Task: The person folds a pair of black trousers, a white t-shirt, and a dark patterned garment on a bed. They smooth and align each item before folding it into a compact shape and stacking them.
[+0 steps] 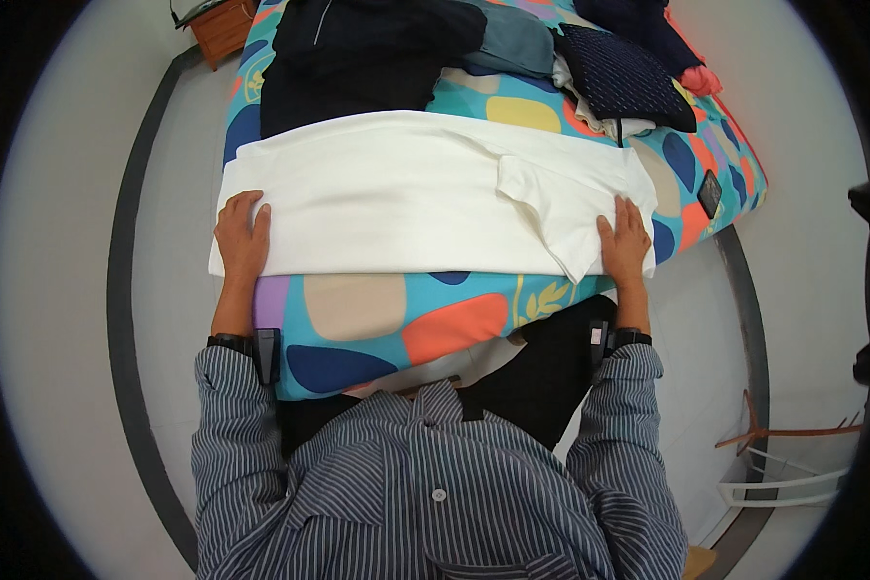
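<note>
A white short-sleeved shirt (377,203) lies lengthwise across the near part of a bed with a patterned sheet (355,308). Its body is folded into a long band, with one sleeve (544,203) laid back over it towards the right end. My left hand (243,233) rests flat on the band's left end, thumb apart from the fingers. On the right end lies my right hand (626,238), palm down beside the sleeve, its thumb near the sleeve's edge. Neither hand grips the cloth.
Beyond the shirt lie a black garment (362,65), a grey-blue garment (518,40) and a dark patterned cloth (627,76) on a pile. A phone (710,194) rests near the bed's right edge. A wooden cabinet (223,30) stands far left; a white rack (783,491) is at lower right.
</note>
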Motion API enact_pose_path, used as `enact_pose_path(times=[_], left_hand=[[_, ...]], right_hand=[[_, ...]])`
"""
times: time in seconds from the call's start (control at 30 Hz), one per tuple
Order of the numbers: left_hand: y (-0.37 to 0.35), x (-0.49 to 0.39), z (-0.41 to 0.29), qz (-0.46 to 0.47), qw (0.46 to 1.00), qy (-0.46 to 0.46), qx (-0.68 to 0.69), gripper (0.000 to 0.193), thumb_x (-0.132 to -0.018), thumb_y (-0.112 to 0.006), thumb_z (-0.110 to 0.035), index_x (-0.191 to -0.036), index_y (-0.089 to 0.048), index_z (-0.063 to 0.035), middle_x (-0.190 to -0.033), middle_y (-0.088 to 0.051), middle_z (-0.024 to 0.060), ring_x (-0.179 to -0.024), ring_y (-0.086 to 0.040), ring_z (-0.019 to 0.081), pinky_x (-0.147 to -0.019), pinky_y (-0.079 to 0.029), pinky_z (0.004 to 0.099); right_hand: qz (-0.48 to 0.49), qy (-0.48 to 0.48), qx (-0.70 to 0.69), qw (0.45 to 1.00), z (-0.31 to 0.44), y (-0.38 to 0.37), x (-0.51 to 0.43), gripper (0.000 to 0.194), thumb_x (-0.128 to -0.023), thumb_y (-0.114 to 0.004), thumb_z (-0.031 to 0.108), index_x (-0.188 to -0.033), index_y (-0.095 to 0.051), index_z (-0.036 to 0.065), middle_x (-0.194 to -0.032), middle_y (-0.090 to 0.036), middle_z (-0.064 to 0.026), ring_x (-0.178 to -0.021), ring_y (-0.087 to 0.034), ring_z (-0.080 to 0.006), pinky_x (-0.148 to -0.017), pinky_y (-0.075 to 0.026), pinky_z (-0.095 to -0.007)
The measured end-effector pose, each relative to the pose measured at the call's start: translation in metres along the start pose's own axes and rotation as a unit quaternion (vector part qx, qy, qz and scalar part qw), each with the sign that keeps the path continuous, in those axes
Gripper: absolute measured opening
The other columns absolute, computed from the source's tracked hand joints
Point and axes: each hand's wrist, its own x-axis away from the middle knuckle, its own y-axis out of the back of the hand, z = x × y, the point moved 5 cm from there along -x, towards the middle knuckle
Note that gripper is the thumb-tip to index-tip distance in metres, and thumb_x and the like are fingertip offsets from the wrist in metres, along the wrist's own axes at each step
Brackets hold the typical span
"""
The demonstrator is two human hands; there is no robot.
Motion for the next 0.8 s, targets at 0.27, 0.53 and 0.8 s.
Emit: enact_pose_path(times=[0.27,0.53,0.8], left_hand=[[0.001,0.001,-0.002,-0.015,1.000,-0.003,-0.010,0.025,-0.090,-0.063,-0.019,-0.113,-0.066,-0.0081,-0.118,-0.064,0.0109,-0.111,-0.058,0.0304,-0.098,-0.043,0.0428],[0.002,0.001,-0.001,-0.010,1.000,0.009,-0.010,0.025,-0.090,-0.063,-0.021,-0.112,-0.066,-0.0094,-0.119,-0.064,0.0093,-0.111,-0.057,0.0287,-0.098,-0.041,0.0435],[-0.001,0.001,0.002,-0.017,1.000,0.016,0.008,0.024,-0.090,-0.063,-0.022,-0.111,-0.066,-0.0107,-0.117,-0.063,0.0078,-0.112,-0.056,0.0291,-0.098,-0.039,0.0443]], right_hand=[[-0.143,0.121,-0.063,0.980,0.098,0.043,-0.004,0.053,-0.078,-0.075,0.013,-0.126,-0.057,0.003,-0.123,-0.058,-0.0177,-0.111,-0.054,-0.0361,-0.095,-0.043,-0.0444],[0.003,0.084,0.029,0.996,0.194,0.011,-0.026,0.031,-0.082,-0.069,0.012,-0.111,-0.069,0.004,-0.095,-0.065,-0.0107,-0.092,-0.060,-0.0264,-0.081,-0.046,-0.0388],[0.022,0.058,-0.298,0.953,0.195,-0.014,-0.018,0.031,-0.089,-0.066,0.020,-0.114,-0.068,0.001,-0.101,-0.062,-0.0140,-0.090,-0.063,-0.0292,-0.078,-0.050,-0.0387]])
